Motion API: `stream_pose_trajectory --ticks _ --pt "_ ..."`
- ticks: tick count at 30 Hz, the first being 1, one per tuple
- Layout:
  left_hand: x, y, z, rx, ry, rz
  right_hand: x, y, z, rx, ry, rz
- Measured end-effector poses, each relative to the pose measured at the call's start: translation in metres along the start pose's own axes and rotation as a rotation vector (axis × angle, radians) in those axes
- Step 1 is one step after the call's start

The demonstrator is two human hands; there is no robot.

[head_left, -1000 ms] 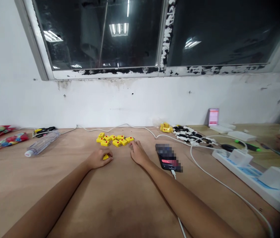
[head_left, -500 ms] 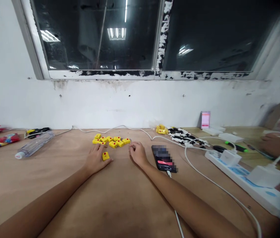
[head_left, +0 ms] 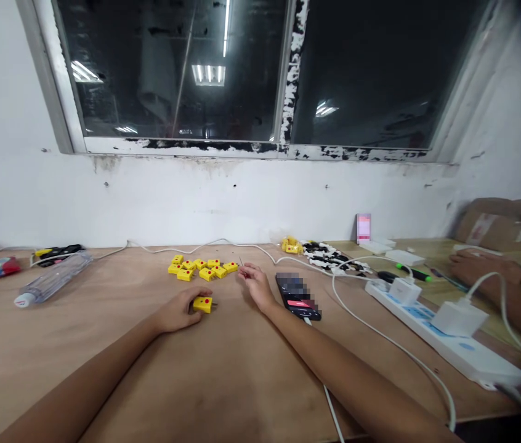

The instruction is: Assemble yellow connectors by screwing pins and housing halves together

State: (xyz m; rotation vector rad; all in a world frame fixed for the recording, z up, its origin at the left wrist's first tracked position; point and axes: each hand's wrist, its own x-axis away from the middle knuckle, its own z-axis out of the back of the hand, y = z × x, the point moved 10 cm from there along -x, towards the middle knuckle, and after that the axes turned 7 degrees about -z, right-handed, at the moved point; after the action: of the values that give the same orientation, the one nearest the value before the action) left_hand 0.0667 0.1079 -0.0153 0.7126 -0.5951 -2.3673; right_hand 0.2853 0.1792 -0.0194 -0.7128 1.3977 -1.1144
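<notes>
Item one, as I read it from here: left hand (head_left: 176,311), closed around a yellow plug (head_left: 202,304), its metal prongs pointing right. Item two: right hand (head_left: 255,285), fingertips (head_left: 244,273) pinched together just beside the cluster; anything held there is too small for me to tell. Item three: yellow plugs (head_left: 199,268), red-dotted, lying in a loose cluster on the wooden table (head_left: 242,375), just ahead of both hands. Also logged: a phone (head_left: 298,296) near the right hand, a white power strip (head_left: 445,347) further right, and a co-worker's hand (head_left: 473,266) resting at far right.
</notes>
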Motion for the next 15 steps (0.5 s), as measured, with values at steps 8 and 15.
stream_pose_trajectory --ticks 8,15 --pt "-0.002 0.005 -0.001 0.014 -0.016 -0.021 0.005 -0.003 -0.007 0.010 -0.086 0.003" --pt "0.001 0.022 -0.003 -0.012 -0.082 -0.088 0.006 -0.023 0.002 0.048 0.005 -0.011"
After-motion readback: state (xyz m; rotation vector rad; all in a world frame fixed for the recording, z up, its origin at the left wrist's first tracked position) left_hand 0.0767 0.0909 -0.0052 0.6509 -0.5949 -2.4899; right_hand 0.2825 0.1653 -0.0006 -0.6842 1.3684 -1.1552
